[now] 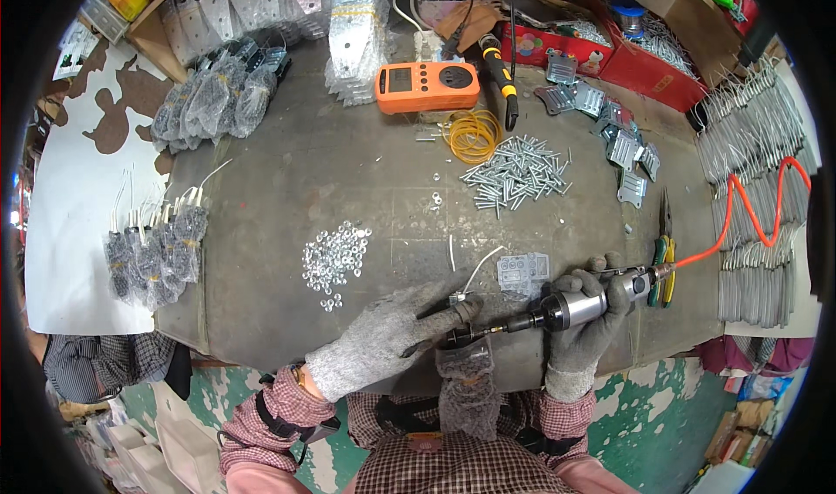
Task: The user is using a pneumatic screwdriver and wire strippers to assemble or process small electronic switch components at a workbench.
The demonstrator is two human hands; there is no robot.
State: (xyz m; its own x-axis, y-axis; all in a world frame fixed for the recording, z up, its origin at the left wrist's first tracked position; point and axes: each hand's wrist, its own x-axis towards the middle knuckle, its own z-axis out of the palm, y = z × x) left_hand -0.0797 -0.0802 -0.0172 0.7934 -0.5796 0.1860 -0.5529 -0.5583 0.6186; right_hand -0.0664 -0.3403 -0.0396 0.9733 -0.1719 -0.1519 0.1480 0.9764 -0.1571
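My gloved right hand [582,324] is wrapped round a silver and black air screwdriver [582,307], fed by a coiled red hose [738,199]. Its bit points left at a small dark part with a white wire [482,268], pinched in my gloved left hand [392,333]. Bubble wrap [470,389] hangs below that part over the table's near edge; my left fingers hide most of it. Just beyond the screwdriver lies a clear plastic piece with holes [522,274]. Shiny small nuts or washers [336,257] lie heaped beyond my left hand.
Farther back are a pile of screws [515,173], yellow rubber bands [473,137] and an orange meter [427,88]. Metal brackets [623,150] and pliers [664,254] lie right. Bubble-wrapped parts [157,254] stand left; bent wire rods [753,276] are stacked at the right edge.
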